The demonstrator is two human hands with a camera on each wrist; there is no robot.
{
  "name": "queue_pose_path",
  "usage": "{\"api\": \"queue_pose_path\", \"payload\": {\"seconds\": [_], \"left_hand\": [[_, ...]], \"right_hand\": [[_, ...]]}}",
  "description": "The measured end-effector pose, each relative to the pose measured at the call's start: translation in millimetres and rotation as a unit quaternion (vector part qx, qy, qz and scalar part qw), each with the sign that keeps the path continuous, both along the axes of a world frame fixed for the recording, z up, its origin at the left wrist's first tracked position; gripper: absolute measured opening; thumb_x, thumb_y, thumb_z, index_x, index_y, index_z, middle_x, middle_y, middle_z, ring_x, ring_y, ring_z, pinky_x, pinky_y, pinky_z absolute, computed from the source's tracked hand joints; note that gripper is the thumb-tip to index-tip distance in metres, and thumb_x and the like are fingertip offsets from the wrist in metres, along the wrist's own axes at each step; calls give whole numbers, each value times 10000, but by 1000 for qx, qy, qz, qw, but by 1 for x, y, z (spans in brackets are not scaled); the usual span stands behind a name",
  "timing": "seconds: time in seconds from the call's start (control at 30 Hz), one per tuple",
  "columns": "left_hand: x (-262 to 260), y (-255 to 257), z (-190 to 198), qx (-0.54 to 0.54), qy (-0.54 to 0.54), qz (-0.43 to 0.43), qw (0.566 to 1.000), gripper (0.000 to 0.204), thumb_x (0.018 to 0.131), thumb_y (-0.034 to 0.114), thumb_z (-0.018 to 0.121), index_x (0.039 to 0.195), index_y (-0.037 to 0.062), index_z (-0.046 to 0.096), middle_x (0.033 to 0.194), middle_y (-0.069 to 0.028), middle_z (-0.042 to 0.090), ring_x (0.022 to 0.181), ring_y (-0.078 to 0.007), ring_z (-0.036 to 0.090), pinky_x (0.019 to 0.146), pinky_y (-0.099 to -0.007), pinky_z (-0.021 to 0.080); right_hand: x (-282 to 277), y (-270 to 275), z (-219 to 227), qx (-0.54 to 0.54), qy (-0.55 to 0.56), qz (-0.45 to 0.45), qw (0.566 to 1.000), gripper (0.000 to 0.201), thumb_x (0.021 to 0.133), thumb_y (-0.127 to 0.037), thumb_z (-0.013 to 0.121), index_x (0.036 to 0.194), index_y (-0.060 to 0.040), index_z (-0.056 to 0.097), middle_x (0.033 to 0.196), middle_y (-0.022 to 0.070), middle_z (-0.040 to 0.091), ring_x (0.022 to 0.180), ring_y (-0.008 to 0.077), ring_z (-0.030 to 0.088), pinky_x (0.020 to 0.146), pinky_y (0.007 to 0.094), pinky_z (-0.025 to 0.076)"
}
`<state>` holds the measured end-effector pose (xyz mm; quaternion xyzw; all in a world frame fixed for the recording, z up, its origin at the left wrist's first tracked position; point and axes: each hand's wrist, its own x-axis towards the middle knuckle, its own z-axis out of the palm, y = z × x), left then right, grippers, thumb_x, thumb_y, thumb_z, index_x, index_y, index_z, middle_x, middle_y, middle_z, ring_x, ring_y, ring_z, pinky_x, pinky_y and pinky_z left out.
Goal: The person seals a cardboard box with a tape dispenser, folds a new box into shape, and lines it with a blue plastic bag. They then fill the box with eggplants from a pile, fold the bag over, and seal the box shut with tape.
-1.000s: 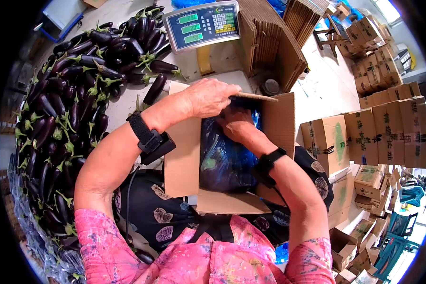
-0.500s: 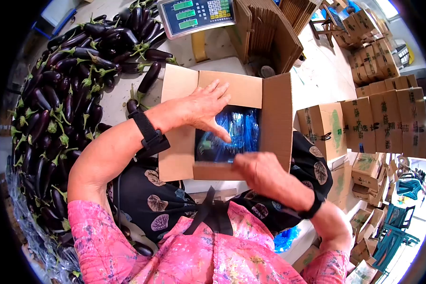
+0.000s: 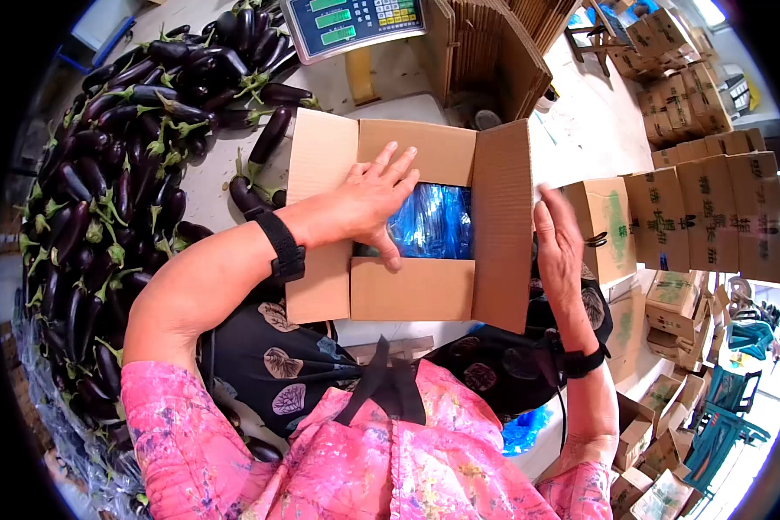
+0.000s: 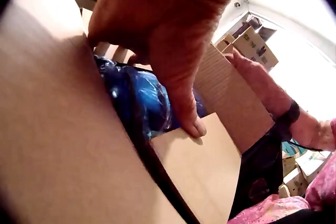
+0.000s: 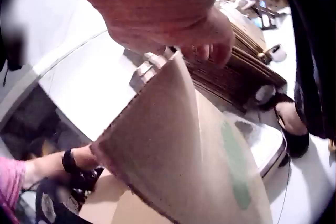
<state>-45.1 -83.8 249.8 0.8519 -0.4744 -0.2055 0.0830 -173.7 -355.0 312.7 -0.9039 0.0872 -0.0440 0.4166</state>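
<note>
An open-topped cardboard box [image 3: 412,290] stands before the person, its far and near flaps folded inward and its side flaps spread out. Between the folded flaps shows a shiny blue plastic bag [image 3: 433,224]; what lies deeper is hidden. The left hand [image 3: 374,204] spreads over the box's left side, fingers on the far flap and thumb on the near one. In the left wrist view its thumb [image 4: 190,121] rests at the near flap's edge. Just outside the right flap [image 3: 501,225], the right hand [image 3: 561,247] is raised with extended fingers, holding nothing.
A big heap of eggplants [image 3: 104,208] covers the left side. Behind the box stand a digital scale [image 3: 347,33] and folded cardboard sheets [image 3: 494,61]. Printed cartons [image 3: 659,217] line the right, with teal crates [image 3: 719,442] lower down.
Both hands have left the box's inside. The far and near flaps have been folded inward. The left hand now spreads over them, and the right hand has moved out beside the right flap.
</note>
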Motion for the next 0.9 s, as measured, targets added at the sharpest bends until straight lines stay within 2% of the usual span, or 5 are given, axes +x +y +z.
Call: {"api": "queue_pose_path", "payload": {"seconds": [0.07, 0.17, 0.37, 0.63, 0.9], "left_hand": [[-1, -1, -1, -7, -5, 3, 1000, 1456, 399, 677, 883, 1505, -54, 282, 1616, -282, 105, 1508, -468, 37, 1126, -653, 247], [-6, 5, -8, -24, -3, 7, 1000, 1450, 407, 678, 881, 1506, -52, 281, 1618, -276, 105, 1509, -466, 34, 1124, -660, 246], [-2, 2, 0, -6, 3, 14, 1000, 1386, 437, 656, 889, 1489, -44, 319, 1620, -261, 122, 1505, -469, 55, 1136, -646, 244], [69, 50, 20, -221, -170, 215, 936, 748, 851, 384, 735, 1423, -10, 455, 1527, -233, 379, 1454, -347, 318, 1187, -431, 273], [77, 84, 12, -371, 216, 338, 837, 960, 959, 607, 527, 1543, -57, 154, 1595, -245, 256, 1489, -283, 239, 1209, -362, 187]], "right_hand": [[-22, -15, -63, -130, 19, 141, 981, 524, 1044, -341, 433, 1446, -6, 451, 1438, 227, 503, 1291, 279, 532, 1062, 367, 413], [-23, 63, -48, 204, 16, 57, 977, 731, 1000, -280, 495, 1560, 43, 153, 1609, 251, 214, 1502, 335, 209, 1207, 366, 176], [-56, 76, -65, -250, 4, 314, 916, 1194, 755, -795, 557, 1540, 41, 225, 1614, 247, 202, 1507, 433, 137, 1164, 546, 169], [-41, 97, -73, -246, -77, 261, 930, 1115, 571, -383, 872, 1469, 33, 358, 1552, 214, 348, 1463, 408, 279, 1156, 501, 246], [-26, 105, -71, -232, -57, 269, 933, 1152, 567, -384, 878, 1488, 35, 328, 1564, 217, 322, 1469, 392, 274, 1164, 498, 234]]}}
